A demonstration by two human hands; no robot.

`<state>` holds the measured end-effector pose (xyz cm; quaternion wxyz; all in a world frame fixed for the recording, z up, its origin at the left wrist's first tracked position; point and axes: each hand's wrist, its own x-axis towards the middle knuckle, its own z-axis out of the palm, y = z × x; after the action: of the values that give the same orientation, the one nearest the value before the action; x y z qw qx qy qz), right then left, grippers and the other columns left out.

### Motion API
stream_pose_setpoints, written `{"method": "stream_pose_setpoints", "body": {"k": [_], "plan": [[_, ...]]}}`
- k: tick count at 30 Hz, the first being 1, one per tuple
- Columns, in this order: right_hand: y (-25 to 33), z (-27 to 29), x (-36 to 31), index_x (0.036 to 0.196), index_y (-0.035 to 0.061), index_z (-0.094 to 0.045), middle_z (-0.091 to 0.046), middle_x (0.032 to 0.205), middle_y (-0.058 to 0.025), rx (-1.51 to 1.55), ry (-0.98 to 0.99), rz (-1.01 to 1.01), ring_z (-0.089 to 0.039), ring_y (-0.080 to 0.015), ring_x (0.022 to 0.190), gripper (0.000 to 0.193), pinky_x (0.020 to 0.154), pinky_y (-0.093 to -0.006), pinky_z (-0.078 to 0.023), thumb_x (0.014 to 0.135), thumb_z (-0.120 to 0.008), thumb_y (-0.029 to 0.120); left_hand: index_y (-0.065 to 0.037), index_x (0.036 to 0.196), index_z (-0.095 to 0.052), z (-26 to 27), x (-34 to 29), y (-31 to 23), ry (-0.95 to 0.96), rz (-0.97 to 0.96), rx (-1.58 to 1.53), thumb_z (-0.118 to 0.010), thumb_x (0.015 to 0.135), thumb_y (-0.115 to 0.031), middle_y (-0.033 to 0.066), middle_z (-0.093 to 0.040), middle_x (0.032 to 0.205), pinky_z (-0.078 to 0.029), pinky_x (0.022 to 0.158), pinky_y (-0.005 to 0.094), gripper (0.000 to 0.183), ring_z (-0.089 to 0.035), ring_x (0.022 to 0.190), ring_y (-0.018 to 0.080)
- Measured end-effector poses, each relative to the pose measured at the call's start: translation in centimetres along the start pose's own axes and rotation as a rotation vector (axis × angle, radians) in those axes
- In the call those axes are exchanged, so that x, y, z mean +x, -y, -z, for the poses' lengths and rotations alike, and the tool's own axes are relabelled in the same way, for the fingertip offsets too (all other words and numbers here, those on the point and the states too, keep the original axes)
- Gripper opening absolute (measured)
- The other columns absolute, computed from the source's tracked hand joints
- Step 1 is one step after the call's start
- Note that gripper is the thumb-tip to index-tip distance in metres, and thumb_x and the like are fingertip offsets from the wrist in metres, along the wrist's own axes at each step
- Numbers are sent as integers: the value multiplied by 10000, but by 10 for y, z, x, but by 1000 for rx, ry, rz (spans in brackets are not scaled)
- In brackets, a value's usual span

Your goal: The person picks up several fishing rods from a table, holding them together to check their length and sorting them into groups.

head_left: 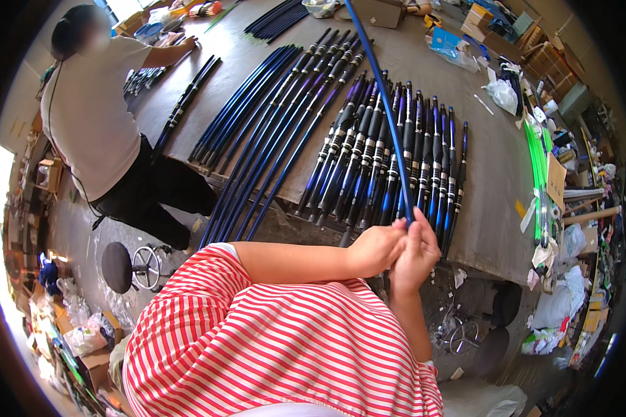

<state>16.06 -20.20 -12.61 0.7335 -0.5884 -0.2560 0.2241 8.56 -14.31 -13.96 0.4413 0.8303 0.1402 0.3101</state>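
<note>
A long blue fishing rod section slants up and away from my hands, over the table. My left hand is closed at its near end, pressed against the other hand. Thumb and fingers of my right hand close round the same end, which they partly hide. Just beyond my hands lies a row of fishing rods, black and purple-blue with silver rings. Left of it, longer blue rods with dark handles reach past the table's near edge. Farther left is a bundle of slim blue rod sections.
A person in a white top stands at the grey table's left side, one arm over more rods. Round stools stand below. On the right are bright green rods, plastic bags and cartons.
</note>
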Motion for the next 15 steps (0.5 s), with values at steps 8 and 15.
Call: {"method": "stream_pose_setpoints", "body": {"k": [8,15], "plan": [[-12,88,-25,1031,-39,-530,-529,667,-79,291,-63,-90,-424,-82,488,306,405,-195,-334,871,-495,220,-64,929,-481,75,-25,98,-159,631,758,-572,772,-279,145,-522,895,-459,687,401,282,-555,799,322],[-38,143,-43,651,50,-486,-455,530,-22,67,-293,-270,-335,-56,383,369,358,-187,-224,870,-478,347,1,963,-450,84,-43,137,-88,898,562,-555,752,-282,214,-595,826,-457,729,441,368,-575,815,374]]}}
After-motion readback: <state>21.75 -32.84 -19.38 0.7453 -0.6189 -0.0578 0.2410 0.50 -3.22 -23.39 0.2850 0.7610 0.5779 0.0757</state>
